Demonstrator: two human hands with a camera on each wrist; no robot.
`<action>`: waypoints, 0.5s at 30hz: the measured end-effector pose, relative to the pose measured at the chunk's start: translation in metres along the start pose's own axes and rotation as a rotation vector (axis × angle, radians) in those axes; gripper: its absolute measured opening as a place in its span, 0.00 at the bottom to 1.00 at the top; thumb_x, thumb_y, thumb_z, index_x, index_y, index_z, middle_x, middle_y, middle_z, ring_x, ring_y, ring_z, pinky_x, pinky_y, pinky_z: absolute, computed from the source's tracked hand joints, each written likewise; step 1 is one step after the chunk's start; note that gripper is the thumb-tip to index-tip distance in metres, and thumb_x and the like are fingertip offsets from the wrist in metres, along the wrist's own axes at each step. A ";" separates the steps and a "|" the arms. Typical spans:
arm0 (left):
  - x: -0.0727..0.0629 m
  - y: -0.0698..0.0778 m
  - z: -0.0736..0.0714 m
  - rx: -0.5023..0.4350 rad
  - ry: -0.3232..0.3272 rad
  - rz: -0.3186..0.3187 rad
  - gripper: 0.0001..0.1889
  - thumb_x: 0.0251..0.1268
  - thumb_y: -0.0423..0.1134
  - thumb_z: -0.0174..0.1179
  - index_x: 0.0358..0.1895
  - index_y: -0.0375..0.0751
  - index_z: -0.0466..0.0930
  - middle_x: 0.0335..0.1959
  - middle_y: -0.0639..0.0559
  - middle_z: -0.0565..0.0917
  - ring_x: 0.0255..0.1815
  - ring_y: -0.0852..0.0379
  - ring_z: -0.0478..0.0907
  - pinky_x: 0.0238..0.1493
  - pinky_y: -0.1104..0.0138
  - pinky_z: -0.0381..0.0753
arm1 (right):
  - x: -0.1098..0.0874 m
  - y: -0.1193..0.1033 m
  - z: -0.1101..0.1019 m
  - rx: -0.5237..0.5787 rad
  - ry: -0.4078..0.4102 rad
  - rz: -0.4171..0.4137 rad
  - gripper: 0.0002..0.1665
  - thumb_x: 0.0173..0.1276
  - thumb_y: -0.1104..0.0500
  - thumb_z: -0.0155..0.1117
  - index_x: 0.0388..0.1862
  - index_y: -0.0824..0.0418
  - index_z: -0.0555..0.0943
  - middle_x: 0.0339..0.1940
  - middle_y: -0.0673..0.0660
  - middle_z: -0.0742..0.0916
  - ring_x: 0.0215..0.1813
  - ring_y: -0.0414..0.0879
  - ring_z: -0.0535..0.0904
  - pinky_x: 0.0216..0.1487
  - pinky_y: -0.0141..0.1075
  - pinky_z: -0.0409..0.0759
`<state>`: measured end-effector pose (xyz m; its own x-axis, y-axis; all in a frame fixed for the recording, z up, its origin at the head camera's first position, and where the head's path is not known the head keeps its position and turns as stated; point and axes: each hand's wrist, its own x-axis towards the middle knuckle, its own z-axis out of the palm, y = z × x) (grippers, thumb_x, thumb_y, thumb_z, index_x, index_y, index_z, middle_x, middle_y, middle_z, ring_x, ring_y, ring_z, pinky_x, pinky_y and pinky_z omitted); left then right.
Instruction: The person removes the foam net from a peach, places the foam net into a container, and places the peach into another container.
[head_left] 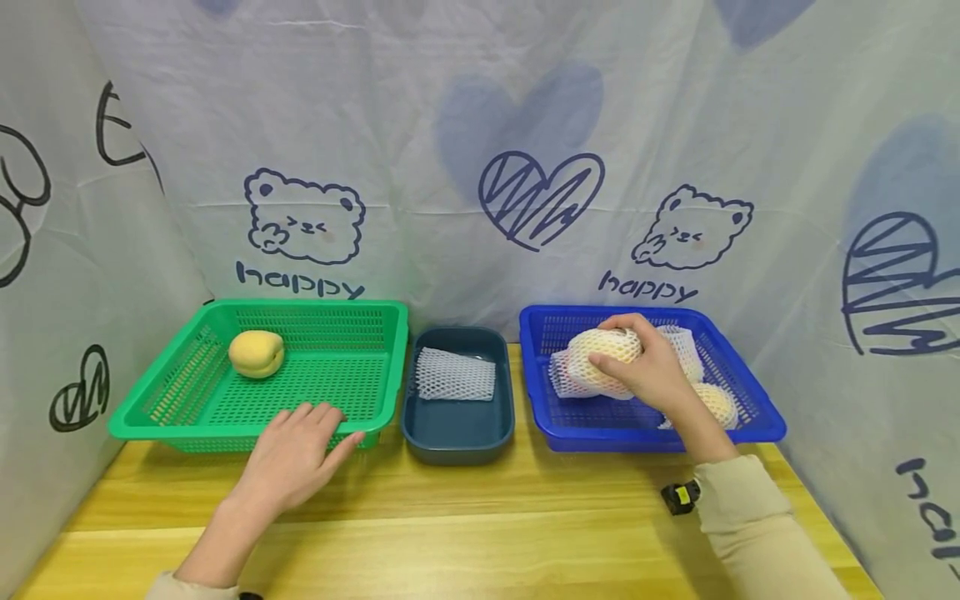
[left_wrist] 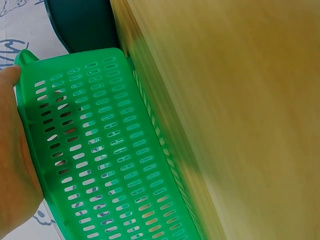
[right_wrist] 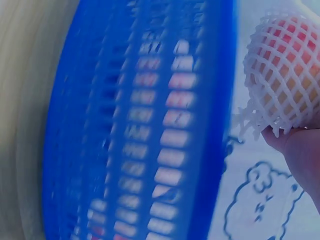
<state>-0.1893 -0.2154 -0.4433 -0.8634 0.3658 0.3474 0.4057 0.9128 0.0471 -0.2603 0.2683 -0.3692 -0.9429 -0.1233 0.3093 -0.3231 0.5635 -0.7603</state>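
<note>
Head view, left to right: the green basket (head_left: 180, 432) extends beyond the left fingers. A bare yellow fruit (head_left: 257, 354) lies inside it, ahead and to the left of those fingertips. The left hand (head_left: 296, 458) rests on the near rim, fingers extended, thumb spread to the right, with nothing in its grasp. To the right of the left thumb stands the dark tray (head_left: 459, 429), containing a white foam sleeve (head_left: 456, 377). Farther right, beneath the right fingers, is the blue basket (head_left: 615, 439). The right hand (head_left: 652, 367) grips the netted fruit (head_left: 587, 354) between curled fingers and thumb, parted by the fruit's width. Right wrist view: this fruit shows red and yellowish through its mesh. Foam netting (head_left: 561, 379) lies left of and below the right thumb; its contents, partly covered, are difficult to confirm. A second netted fruit (head_left: 712, 406) sits to the right of the right fingers, beside the forearm.
</note>
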 end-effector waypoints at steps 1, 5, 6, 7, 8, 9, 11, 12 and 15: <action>0.000 0.000 0.000 0.001 0.000 0.001 0.19 0.79 0.58 0.55 0.41 0.46 0.78 0.41 0.51 0.83 0.43 0.48 0.79 0.41 0.54 0.75 | -0.002 -0.004 0.002 0.027 0.001 -0.011 0.27 0.67 0.55 0.76 0.62 0.59 0.77 0.66 0.62 0.78 0.54 0.58 0.77 0.46 0.46 0.81; 0.001 0.000 -0.001 0.001 -0.001 0.001 0.19 0.79 0.58 0.54 0.41 0.46 0.77 0.41 0.50 0.83 0.43 0.48 0.78 0.41 0.54 0.75 | -0.008 -0.019 0.015 0.120 0.004 -0.082 0.26 0.63 0.62 0.78 0.58 0.62 0.78 0.62 0.60 0.80 0.52 0.52 0.76 0.42 0.35 0.82; 0.001 0.000 -0.001 0.001 -0.003 0.002 0.19 0.79 0.58 0.54 0.41 0.46 0.77 0.41 0.50 0.83 0.43 0.48 0.79 0.41 0.54 0.75 | -0.010 -0.022 0.019 0.135 0.003 -0.103 0.26 0.62 0.64 0.78 0.57 0.62 0.79 0.61 0.60 0.80 0.52 0.52 0.77 0.42 0.34 0.82; 0.001 0.000 -0.001 0.000 -0.003 0.002 0.19 0.79 0.58 0.54 0.41 0.46 0.77 0.41 0.50 0.83 0.42 0.48 0.78 0.41 0.54 0.75 | -0.012 -0.025 0.022 0.154 -0.002 -0.123 0.25 0.61 0.65 0.78 0.56 0.63 0.79 0.60 0.60 0.81 0.53 0.51 0.77 0.43 0.33 0.82; 0.001 0.000 -0.001 -0.001 -0.003 0.002 0.19 0.79 0.58 0.54 0.41 0.46 0.77 0.41 0.50 0.83 0.43 0.47 0.79 0.41 0.54 0.75 | -0.014 -0.027 0.026 0.160 -0.008 -0.142 0.25 0.61 0.65 0.78 0.55 0.63 0.79 0.59 0.59 0.81 0.54 0.50 0.77 0.44 0.33 0.81; 0.001 0.000 -0.001 -0.002 -0.003 0.001 0.19 0.79 0.58 0.54 0.41 0.46 0.77 0.42 0.50 0.84 0.43 0.47 0.79 0.41 0.54 0.75 | -0.016 -0.029 0.030 0.166 -0.018 -0.158 0.25 0.60 0.66 0.79 0.55 0.63 0.80 0.58 0.58 0.81 0.55 0.49 0.76 0.45 0.33 0.81; 0.000 0.001 -0.001 -0.005 -0.003 0.000 0.19 0.79 0.58 0.54 0.42 0.45 0.78 0.42 0.49 0.84 0.43 0.47 0.79 0.42 0.54 0.75 | -0.021 -0.032 0.039 0.198 -0.044 -0.183 0.25 0.58 0.67 0.79 0.54 0.62 0.80 0.57 0.58 0.82 0.55 0.49 0.77 0.47 0.33 0.81; 0.000 0.001 -0.001 -0.005 -0.003 0.000 0.19 0.79 0.58 0.54 0.42 0.45 0.78 0.43 0.49 0.84 0.43 0.47 0.79 0.42 0.53 0.75 | -0.023 -0.034 0.043 0.207 -0.057 -0.193 0.25 0.58 0.67 0.80 0.53 0.61 0.80 0.57 0.57 0.82 0.56 0.49 0.77 0.49 0.33 0.81; 0.001 0.001 0.000 -0.007 -0.004 -0.002 0.19 0.79 0.58 0.54 0.42 0.45 0.78 0.43 0.49 0.84 0.44 0.47 0.79 0.42 0.53 0.75 | -0.031 -0.039 0.055 0.226 -0.090 -0.233 0.26 0.55 0.67 0.81 0.52 0.60 0.81 0.56 0.56 0.82 0.58 0.49 0.77 0.54 0.34 0.80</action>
<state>-0.1894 -0.2145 -0.4427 -0.8653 0.3648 0.3439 0.4062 0.9122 0.0544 -0.2225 0.2049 -0.3809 -0.8416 -0.3048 0.4458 -0.5311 0.3176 -0.7855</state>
